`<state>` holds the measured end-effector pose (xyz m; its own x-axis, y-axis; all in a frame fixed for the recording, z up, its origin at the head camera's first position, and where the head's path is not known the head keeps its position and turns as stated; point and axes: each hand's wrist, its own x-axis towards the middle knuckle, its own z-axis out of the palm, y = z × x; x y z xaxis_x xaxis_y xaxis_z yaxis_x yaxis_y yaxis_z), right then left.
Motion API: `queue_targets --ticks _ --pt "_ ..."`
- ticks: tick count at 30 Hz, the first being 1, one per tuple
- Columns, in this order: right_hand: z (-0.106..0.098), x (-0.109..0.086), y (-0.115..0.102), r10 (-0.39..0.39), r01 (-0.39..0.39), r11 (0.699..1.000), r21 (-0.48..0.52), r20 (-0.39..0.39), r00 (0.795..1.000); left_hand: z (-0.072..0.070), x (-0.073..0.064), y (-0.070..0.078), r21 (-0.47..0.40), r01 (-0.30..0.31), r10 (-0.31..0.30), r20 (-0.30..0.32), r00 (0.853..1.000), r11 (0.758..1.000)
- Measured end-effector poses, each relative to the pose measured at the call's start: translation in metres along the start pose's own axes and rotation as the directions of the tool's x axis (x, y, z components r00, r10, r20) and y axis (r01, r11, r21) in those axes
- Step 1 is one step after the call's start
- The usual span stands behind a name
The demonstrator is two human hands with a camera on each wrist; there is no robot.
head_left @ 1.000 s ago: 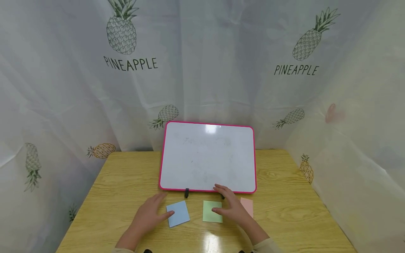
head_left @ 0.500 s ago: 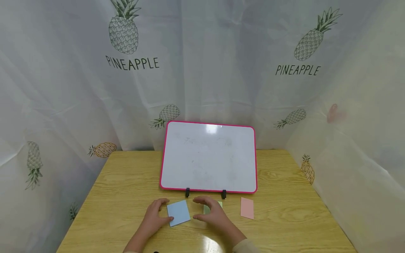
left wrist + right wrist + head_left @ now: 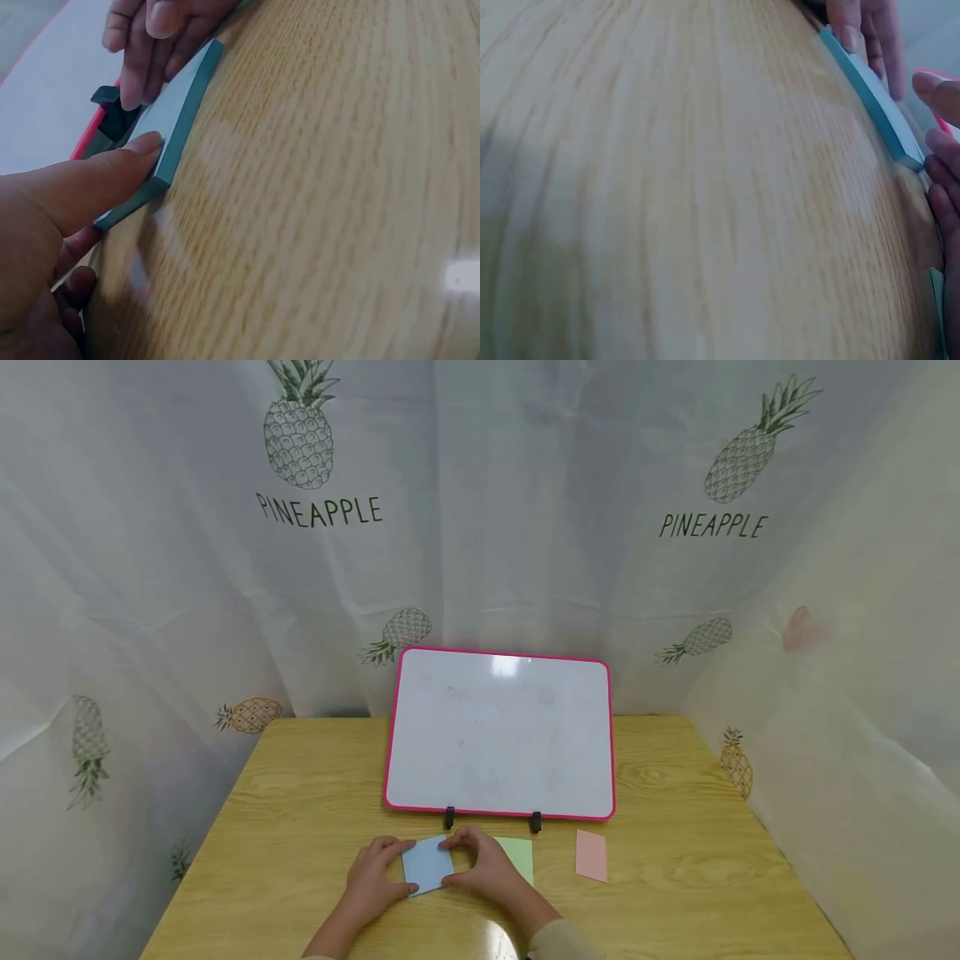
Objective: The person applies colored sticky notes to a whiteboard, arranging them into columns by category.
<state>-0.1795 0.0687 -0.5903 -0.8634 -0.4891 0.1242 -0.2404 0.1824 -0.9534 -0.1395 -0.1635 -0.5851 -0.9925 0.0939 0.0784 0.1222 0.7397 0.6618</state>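
Blue sticky-note pad (image 3: pixel 428 865), squarish, no clear long axis, sits between the hands in front of the whiteboard (image 3: pixel 500 735); left hand (image 3: pixel 371 872) nearer, pinching its left edge, right hand (image 3: pixel 487 867) half-curled at right edge, thumb and finger parted, can't tell if gripping.

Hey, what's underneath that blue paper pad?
Around the blue pad, between the left hand and right hand, wooden table shows; what's directly beneath the pad is covered and can't be seen.
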Motion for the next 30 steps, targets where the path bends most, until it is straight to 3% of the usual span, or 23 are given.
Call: queue_targets --ticks 8,15,22,30 --pt "0.000 -0.007 0.003 -0.020 0.020 0.999 0.029 0.002 1.000 0.001 -0.007 0.007 0.043 0.020 -0.020 0.013 1.000 0.999" --pt "-0.003 -0.007 0.001 -0.004 0.005 0.998 0.061 -0.013 1.000 0.004 -0.003 0.008 0.076 0.014 -0.014 0.002 1.000 0.997" --pt "-0.004 -0.005 -0.018 0.003 -0.002 0.999 0.042 -0.015 1.000 0.004 0.001 0.007 0.092 0.008 -0.007 -0.014 1.000 0.996" --pt "-0.003 0.000 -0.001 0.003 -0.003 1.000 -0.003 -0.008 1.000 0.005 0.003 0.008 0.094 0.023 -0.019 -0.048 0.999 0.995"
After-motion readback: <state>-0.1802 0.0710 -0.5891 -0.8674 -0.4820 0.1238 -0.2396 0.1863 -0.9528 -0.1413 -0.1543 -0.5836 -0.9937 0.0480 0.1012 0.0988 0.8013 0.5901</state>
